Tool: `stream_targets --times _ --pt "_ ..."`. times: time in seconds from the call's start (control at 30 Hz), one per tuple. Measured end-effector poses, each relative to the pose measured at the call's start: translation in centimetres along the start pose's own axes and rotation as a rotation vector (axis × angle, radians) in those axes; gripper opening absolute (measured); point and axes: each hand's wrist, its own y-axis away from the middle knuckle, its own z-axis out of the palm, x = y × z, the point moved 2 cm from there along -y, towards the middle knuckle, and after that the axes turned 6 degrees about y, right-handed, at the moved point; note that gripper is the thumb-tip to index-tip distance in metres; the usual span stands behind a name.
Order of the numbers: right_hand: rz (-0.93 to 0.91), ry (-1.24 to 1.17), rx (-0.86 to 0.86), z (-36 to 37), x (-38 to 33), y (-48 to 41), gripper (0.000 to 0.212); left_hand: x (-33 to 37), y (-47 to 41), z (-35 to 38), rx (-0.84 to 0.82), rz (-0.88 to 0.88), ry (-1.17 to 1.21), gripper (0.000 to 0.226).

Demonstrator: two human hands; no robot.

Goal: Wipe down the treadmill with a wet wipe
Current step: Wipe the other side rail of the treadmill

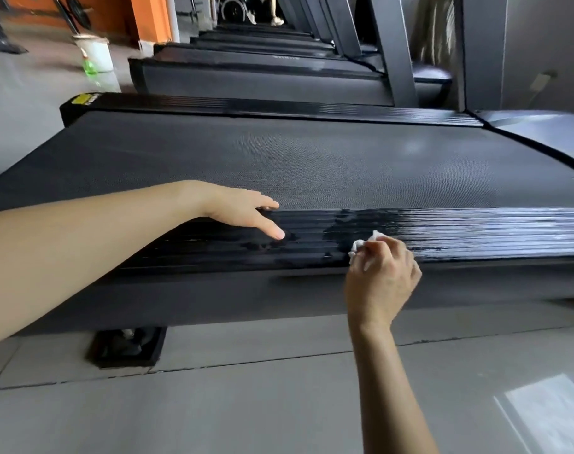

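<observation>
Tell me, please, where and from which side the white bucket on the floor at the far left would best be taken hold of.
Probably by the rim of the white bucket, from above: it stands upright on the floor with its open top facing up. A green bottle stands against its near side, so a side grip there looks crowded. Whether it has a handle is too blurred to tell.

Ribbed black plastic side rail [443,234]: glossy and streaked, apparently wet, right of the right hand [382,276]. Dark woven-textured running belt [312,165] beyond: matt. Crumpled white wipe [366,243]: soft, fibrous.
</observation>
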Motion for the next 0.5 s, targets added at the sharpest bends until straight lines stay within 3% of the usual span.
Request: stream_targets --times 0.1,0.3,0.4,0.5 --pt "-0.155 -0.005 -0.091 0.5 -3.7 2.7 0.010 -1.1 -0.4 -0.3 0.051 0.002 0.090 0.082" --pt "-0.598 -0.067 -0.515 0.1 -15.3 11.4 0.035 -2.6 0.3 -0.9 0.213 0.006 0.105 0.033" --pt "-0.590 -0.016 -0.493 0.3 -13.6 9.0 0.047 -3.1 0.2 -0.7 0.230 0.014 0.125 0.029" --pt "-0.415 0.163 -0.387 1.1 -7.7 3.2 0.060 -3.4 0.0 -0.7 0.217 0.026 0.149 0.026"
